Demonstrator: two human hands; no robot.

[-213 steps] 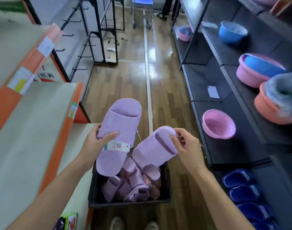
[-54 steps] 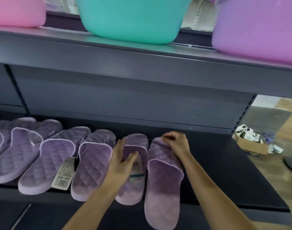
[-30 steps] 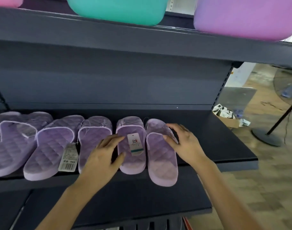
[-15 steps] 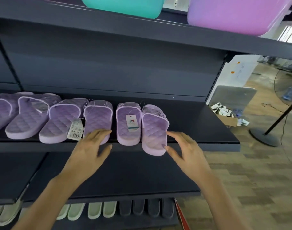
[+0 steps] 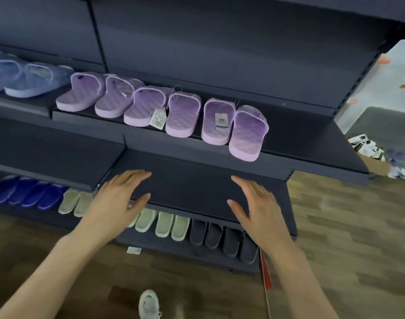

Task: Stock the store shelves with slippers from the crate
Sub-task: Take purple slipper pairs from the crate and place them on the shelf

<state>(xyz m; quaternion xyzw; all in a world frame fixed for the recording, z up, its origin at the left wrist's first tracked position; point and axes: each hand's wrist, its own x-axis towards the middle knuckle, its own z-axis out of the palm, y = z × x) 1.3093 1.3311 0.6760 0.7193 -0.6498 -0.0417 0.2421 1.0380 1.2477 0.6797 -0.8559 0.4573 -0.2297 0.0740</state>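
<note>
Several lilac quilted slippers stand in a row on the dark upper shelf (image 5: 307, 143). The rightmost pair (image 5: 233, 127) sits at the row's right end, one slipper carrying a white tag; the outer slipper's heel hangs over the shelf edge. My left hand (image 5: 121, 199) and my right hand (image 5: 256, 208) hover below that shelf, over the bare middle shelf (image 5: 192, 189), fingers straight and spread, holding nothing. The crate is out of view.
Blue slippers (image 5: 24, 74) lie at the upper shelf's left end. On the bottom shelf stand dark blue (image 5: 28, 194), pale green (image 5: 164, 224) and grey slippers (image 5: 224, 240). A cardboard box (image 5: 372, 157) of small items sits on the wooden floor at right. My shoe (image 5: 148, 305) shows below.
Both hands have let go of the last lilac pair and drawn back and down from the upper shelf. The view has pulled away and tilted down, showing the lower shelves and floor.
</note>
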